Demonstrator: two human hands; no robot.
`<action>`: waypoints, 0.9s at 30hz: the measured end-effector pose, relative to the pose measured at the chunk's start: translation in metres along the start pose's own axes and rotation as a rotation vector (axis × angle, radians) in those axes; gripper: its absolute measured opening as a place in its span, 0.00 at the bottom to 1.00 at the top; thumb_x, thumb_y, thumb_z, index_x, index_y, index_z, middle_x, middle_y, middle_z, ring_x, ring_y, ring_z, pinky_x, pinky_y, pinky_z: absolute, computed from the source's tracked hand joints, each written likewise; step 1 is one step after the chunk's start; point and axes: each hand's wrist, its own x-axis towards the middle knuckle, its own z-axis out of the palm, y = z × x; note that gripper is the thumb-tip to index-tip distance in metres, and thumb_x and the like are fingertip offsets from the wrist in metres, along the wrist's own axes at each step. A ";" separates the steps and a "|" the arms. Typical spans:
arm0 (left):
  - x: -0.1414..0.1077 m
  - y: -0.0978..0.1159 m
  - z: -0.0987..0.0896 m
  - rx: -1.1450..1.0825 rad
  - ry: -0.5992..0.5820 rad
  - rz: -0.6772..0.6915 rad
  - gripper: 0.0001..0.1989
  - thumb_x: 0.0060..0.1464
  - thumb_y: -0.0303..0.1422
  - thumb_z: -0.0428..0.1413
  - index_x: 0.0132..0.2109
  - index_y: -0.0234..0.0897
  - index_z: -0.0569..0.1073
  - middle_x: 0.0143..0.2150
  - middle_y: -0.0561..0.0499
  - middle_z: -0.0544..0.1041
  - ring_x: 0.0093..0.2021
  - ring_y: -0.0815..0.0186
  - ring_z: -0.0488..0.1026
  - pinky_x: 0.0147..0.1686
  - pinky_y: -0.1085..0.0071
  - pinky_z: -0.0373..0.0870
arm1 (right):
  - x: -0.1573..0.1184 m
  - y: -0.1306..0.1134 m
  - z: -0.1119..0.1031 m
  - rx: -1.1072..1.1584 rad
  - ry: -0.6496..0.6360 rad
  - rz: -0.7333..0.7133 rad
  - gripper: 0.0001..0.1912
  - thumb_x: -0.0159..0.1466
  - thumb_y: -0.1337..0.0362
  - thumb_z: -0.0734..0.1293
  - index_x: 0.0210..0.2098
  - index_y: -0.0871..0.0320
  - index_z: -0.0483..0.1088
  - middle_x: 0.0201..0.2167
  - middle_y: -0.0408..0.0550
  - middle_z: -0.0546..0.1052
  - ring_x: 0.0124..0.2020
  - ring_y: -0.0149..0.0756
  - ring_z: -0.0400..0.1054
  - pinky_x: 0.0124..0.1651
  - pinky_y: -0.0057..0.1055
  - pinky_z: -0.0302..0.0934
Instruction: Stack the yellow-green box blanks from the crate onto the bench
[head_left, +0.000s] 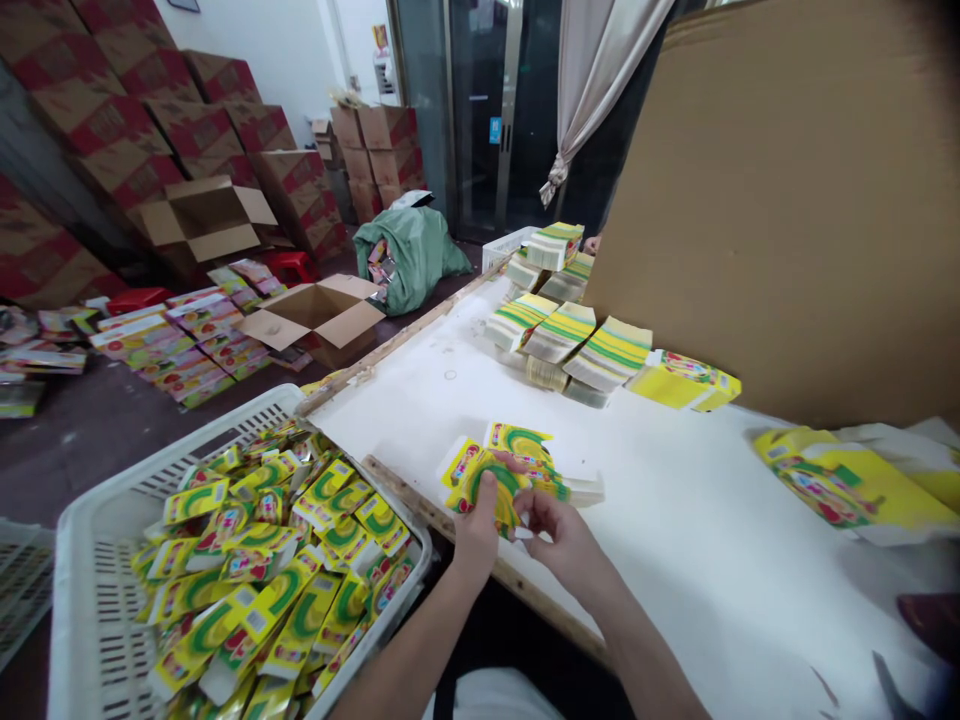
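Note:
Over the near edge of the white table [667, 520], my left hand [480, 525] is closed round a yellow and green carton [491, 482], its thumb on the printed face. My right hand [553, 525] has its fingers pinched together at the carton's right end, by a small white flap. Just behind both hands, more flat yellow cartons [525, 442] rest on the tabletop. To the left stands a white plastic basket [90, 540], filled with several small yellow and green cartons [274, 600].
Stacks of flat cartons [611, 352] stand farther back on the table, beside a tall cardboard sheet [780, 200]. Yellow packaging [855, 480] lies at the right. Open boxes [319, 315], a green sack [412, 255] and piled boxes [202, 130] are on the floor beyond.

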 end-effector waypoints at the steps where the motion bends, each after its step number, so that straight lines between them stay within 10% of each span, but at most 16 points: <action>1: 0.000 0.000 -0.001 0.036 -0.021 0.028 0.18 0.55 0.43 0.45 0.39 0.34 0.72 0.37 0.46 0.76 0.40 0.62 0.72 0.39 0.68 0.70 | 0.000 0.000 0.001 0.030 -0.003 0.012 0.10 0.44 0.70 0.68 0.26 0.57 0.63 0.23 0.38 0.63 0.23 0.27 0.56 0.27 0.24 0.52; 9: -0.005 -0.014 -0.011 0.201 -0.424 0.507 0.16 0.56 0.37 0.46 0.49 0.39 0.70 0.47 0.44 0.73 0.47 0.58 0.69 0.47 0.61 0.66 | 0.000 0.005 0.002 0.007 0.078 0.016 0.09 0.46 0.72 0.64 0.27 0.57 0.64 0.25 0.41 0.68 0.29 0.33 0.62 0.31 0.29 0.56; 16: -0.003 -0.013 0.011 -0.305 0.203 -0.158 0.14 0.49 0.43 0.53 0.35 0.36 0.71 0.31 0.51 0.73 0.29 0.69 0.71 0.31 0.73 0.69 | -0.008 0.011 0.019 -0.053 0.201 -0.072 0.14 0.45 0.76 0.61 0.31 0.56 0.60 0.26 0.39 0.66 0.27 0.29 0.61 0.30 0.27 0.57; 22: 0.005 -0.009 0.005 -0.298 0.177 -0.124 0.17 0.49 0.47 0.51 0.31 0.37 0.64 0.25 0.57 0.64 0.25 0.73 0.65 0.27 0.78 0.64 | -0.016 0.009 0.028 -0.186 0.172 -0.151 0.27 0.46 0.79 0.57 0.45 0.55 0.61 0.28 0.40 0.67 0.30 0.31 0.62 0.35 0.28 0.59; 27: 0.000 -0.010 -0.005 -0.016 0.013 -0.038 0.22 0.46 0.49 0.52 0.40 0.36 0.65 0.35 0.49 0.71 0.36 0.66 0.69 0.35 0.72 0.67 | -0.005 0.012 0.007 -0.268 0.231 -0.163 0.16 0.50 0.75 0.60 0.38 0.56 0.66 0.30 0.43 0.70 0.31 0.34 0.63 0.35 0.30 0.59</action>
